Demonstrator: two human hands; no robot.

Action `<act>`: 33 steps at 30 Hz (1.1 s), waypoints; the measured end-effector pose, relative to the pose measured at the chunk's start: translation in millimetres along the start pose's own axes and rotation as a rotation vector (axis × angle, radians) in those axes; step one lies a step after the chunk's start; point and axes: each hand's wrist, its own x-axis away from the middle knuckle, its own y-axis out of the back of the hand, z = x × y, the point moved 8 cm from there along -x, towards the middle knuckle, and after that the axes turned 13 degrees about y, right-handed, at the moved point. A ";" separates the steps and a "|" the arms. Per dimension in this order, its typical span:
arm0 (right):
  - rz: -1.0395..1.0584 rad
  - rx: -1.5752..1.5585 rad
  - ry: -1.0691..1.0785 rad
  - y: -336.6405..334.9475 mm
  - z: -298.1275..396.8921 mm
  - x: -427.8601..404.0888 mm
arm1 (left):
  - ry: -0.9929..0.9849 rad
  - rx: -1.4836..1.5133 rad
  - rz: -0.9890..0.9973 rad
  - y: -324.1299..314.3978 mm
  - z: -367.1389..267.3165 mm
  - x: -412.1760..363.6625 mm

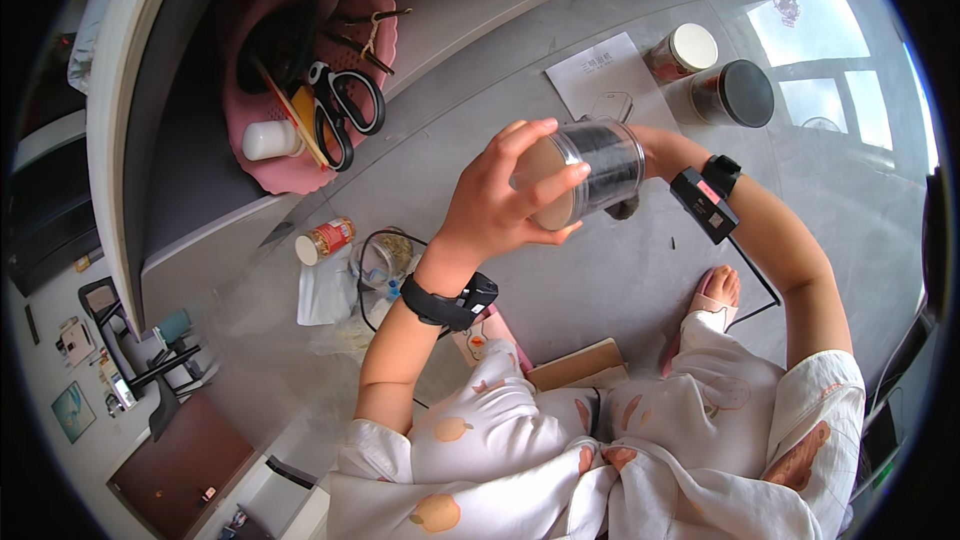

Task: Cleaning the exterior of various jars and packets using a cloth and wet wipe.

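A clear cylindrical jar [604,163] with dark contents or a dark band lies tilted on its side in the air above the floor. My left hand [510,199] grips its pale round end [553,191], fingers spread around the rim. At the jar's far end is my right hand [649,150], mostly hidden behind it, so its fingers cannot be made out. A small dark, fuzzy-looking thing [622,208] shows just under the jar near that hand; what it is cannot be told. Both wrists wear black straps with small devices.
A sheet of printed paper [600,79], a white-lidded jar [691,49] and a black-lidded jar [731,94] stand ahead on the grey floor. On a shelf, a pink basket [279,178] holds scissors [345,116]. A red-labelled jar [327,240] and plastic bags [328,292] lie left.
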 end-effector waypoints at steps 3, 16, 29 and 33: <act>0.004 -0.033 -0.154 -13.0 -6.7 0.1 | 0.055 -0.076 -0.074 22.4 15.2 -1.0; 0.025 -0.020 0.052 -27.8 59.6 5.4 | 0.116 -0.214 -0.076 79.5 -15.5 -52.6; -0.019 0.072 0.147 -33.2 86.6 -1.8 | 0.478 -0.340 -0.203 151.4 51.0 -130.3; -0.127 0.056 0.245 -23.6 99.1 -2.9 | 0.236 -0.535 -0.221 175.8 72.6 -169.8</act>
